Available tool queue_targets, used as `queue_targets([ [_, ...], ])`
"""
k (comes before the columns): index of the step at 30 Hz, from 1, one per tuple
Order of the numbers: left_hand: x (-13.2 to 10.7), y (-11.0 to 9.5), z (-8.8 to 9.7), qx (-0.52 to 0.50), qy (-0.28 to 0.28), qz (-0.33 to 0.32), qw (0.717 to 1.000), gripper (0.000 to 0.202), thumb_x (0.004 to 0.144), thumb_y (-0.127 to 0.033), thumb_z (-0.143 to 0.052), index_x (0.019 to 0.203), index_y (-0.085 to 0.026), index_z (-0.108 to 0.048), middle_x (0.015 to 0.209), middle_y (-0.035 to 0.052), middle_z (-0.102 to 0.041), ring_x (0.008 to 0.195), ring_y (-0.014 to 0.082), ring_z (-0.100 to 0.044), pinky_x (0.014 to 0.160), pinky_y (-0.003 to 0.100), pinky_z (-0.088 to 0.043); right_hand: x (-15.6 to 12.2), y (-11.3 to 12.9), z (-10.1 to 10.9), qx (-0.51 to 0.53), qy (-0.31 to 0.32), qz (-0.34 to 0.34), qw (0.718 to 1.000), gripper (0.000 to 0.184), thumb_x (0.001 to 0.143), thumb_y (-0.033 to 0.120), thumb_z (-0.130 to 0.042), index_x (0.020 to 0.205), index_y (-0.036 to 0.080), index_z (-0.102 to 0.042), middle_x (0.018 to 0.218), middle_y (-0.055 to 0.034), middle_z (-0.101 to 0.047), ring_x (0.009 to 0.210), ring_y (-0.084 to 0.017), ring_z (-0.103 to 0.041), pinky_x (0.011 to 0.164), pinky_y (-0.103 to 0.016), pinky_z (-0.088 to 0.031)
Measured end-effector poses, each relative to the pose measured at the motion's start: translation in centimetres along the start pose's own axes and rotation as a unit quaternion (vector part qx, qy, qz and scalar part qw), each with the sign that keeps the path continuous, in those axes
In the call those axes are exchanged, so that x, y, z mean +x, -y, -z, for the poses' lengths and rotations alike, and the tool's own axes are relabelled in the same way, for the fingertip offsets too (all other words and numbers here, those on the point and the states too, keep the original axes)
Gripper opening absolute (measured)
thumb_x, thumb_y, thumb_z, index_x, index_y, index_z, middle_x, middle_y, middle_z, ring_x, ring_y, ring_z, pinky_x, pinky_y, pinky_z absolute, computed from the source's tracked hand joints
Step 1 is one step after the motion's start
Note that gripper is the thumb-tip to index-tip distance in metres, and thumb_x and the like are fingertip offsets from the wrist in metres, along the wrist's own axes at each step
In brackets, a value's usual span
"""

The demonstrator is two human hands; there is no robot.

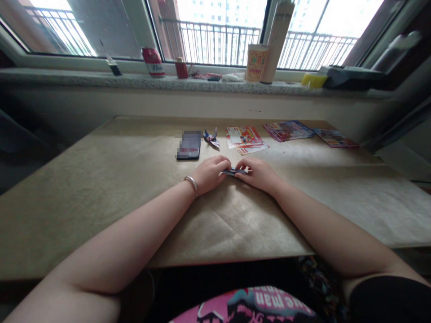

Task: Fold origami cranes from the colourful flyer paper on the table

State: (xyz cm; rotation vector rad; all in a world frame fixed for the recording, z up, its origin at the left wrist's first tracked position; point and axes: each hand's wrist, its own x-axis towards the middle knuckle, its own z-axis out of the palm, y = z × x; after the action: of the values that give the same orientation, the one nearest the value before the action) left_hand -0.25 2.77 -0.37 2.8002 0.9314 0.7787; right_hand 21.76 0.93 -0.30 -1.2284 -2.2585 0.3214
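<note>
Between my hands, low over the table, is a small dark folded piece of paper [233, 171]. My left hand [213, 172] pinches its left end, fingers pressed together, with a silver bangle at the wrist. At the other end my right hand [257, 172] grips the paper between thumb and fingertips. Just beyond my hands sits a folded paper crane [211, 138], printed in blue, white and red. To the crane's left lies a phone [189, 146], its screen partly blurred out. The paper's exact folds are too small to make out.
Printed red and white sheets [245, 137] lie beyond my right hand, with a stack of colourful leaflets [288, 130] and another stack [336, 137] farther right. Along the windowsill [131, 80] stand a red can [153, 62], a paper cup [257, 63] and a tall cylinder [278, 42].
</note>
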Motion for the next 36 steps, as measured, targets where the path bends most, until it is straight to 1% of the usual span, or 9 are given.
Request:
queue_targets([
  [7,-0.2,-0.2,0.5,0.012,0.047,0.004,0.999,0.02,0.079,-0.028,-0.061,0.097,-0.019,-0.062,0.109,0.0093,-0.064,0.099,0.0233,-0.061,0.089,0.036,-0.048,0.0,-0.1,0.1,-0.005,0.01,0.022,1.0,0.008,0.081,0.028,-0.066,0.086,0.022,-0.067,0.086,-0.0025,-0.065,0.076,-0.015,-0.056,0.07,-0.027,-0.043],
  [11,-0.2,-0.5,0.7,0.049,0.056,0.018,0.997,0.019,0.087,-0.033,-0.054,0.097,-0.019,-0.063,0.103,0.0082,-0.067,0.096,0.025,-0.061,0.089,0.04,-0.045,0.1,-0.3,0.0,-0.013,0.012,0.037,0.999,0.009,0.082,0.029,-0.065,0.086,0.022,-0.067,0.085,-0.003,-0.065,0.077,-0.016,-0.057,0.071,-0.028,-0.043],
  [16,0.0,-0.4,0.3,0.055,0.052,0.035,0.997,0.017,0.089,-0.03,-0.054,0.096,-0.019,-0.064,0.097,0.0064,-0.069,0.092,0.0232,-0.062,0.087,0.038,-0.044,0.2,-0.3,-0.1,-0.014,0.014,0.056,0.998,0.007,0.084,0.028,-0.063,0.083,0.022,-0.067,0.086,-0.0036,-0.067,0.083,-0.018,-0.058,0.076,-0.03,-0.044],
  [20,0.1,-0.1,-0.1,0.04,0.046,0.017,0.998,0.012,0.087,-0.025,-0.056,0.092,-0.019,-0.066,0.094,0.0058,-0.068,0.088,0.0204,-0.062,0.083,0.034,-0.046,0.3,-0.1,-0.3,0.004,0.016,0.054,0.998,0.007,0.084,0.025,-0.063,0.079,0.021,-0.066,0.087,-0.0042,-0.068,0.086,-0.018,-0.059,0.08,-0.03,-0.044],
  [25,0.3,0.1,-0.5,0.006,0.031,0.024,0.999,0.013,0.088,-0.027,-0.058,0.086,-0.017,-0.067,0.088,0.0058,-0.068,0.085,0.0196,-0.061,0.081,0.032,-0.047,0.5,0.3,-0.6,0.008,0.021,0.039,0.999,0.009,0.085,0.023,-0.061,0.079,0.019,-0.065,0.082,-0.0044,-0.065,0.082,-0.017,-0.057,0.077,-0.03,-0.042],
  [29,0.4,-0.5,-0.4,-0.039,0.019,0.088,0.995,0.008,0.087,-0.019,-0.057,0.086,-0.018,-0.065,0.083,0.002,-0.066,0.081,0.0162,-0.06,0.079,0.029,-0.047,0.6,0.6,-1.0,0.053,0.009,-0.013,0.998,0.003,0.082,0.018,-0.06,0.083,0.019,-0.063,0.078,-0.0014,-0.063,0.073,-0.014,-0.055,0.07,-0.027,-0.041],
  [31,0.4,-0.8,-0.3,-0.062,0.019,0.117,0.991,0.009,0.085,-0.015,-0.056,0.088,-0.018,-0.064,0.081,0.0004,-0.064,0.077,0.0145,-0.059,0.075,0.027,-0.047,0.6,0.8,-1.0,0.087,0.007,-0.053,0.995,0.009,0.081,0.017,-0.06,0.089,0.019,-0.063,0.077,0.0007,-0.063,0.067,-0.012,-0.054,0.065,-0.025,-0.04],
  [33,0.4,-1.0,-0.3,-0.073,0.021,0.127,0.989,0.009,0.083,-0.013,-0.056,0.087,-0.018,-0.063,0.081,0.0,-0.063,0.076,0.014,-0.057,0.073,0.026,-0.047,0.5,0.9,-0.9,0.101,0.011,-0.076,0.992,0.009,0.08,0.019,-0.061,0.089,0.019,-0.062,0.075,0.0015,-0.063,0.064,-0.012,-0.053,0.062,-0.024,-0.039],
  [36,0.4,-1.0,-0.4,-0.078,0.021,0.118,0.99,0.01,0.083,-0.013,-0.055,0.084,-0.018,-0.063,0.084,0.0008,-0.062,0.078,0.0143,-0.057,0.074,0.026,-0.047,0.4,0.9,-0.7,0.103,0.018,-0.085,0.991,0.006,0.08,0.025,-0.063,0.083,0.019,-0.063,0.073,0.0013,-0.065,0.066,-0.012,-0.054,0.063,-0.025,-0.039],
])
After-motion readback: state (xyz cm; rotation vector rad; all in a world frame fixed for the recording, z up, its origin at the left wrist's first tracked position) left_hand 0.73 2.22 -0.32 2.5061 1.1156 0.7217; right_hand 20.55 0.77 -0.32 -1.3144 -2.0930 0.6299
